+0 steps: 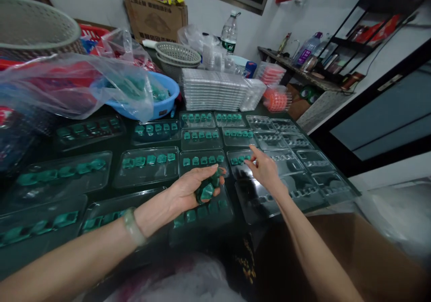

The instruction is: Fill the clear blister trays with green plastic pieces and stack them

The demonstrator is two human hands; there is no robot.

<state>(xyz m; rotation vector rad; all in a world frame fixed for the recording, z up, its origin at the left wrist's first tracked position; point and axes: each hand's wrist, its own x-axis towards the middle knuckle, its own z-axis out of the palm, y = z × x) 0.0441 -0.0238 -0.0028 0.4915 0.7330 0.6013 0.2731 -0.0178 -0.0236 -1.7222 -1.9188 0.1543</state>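
Note:
My left hand (198, 187) is cupped, palm up, around several dark green translucent cubes (206, 191). It hovers over the near trays. My right hand (264, 167) reaches down to a clear plastic tray (235, 171) with a short row of green cubes (237, 160) in its slots. Thumb and a bent finger close on the green cube at the row's right end, while the index finger sticks out above. The fingers partly cover this cube. Around both hands lie more clear trays, such as one filled tray (148, 176) holding a row of green cubes.
Unfilled clear trays (306, 187) cover the table's right side. Behind stand stacked clear trays (213, 91), a blue basin (161, 104) of green pieces under plastic film, and a water bottle (229, 32). An open cardboard box (353, 252) sits below the near right edge.

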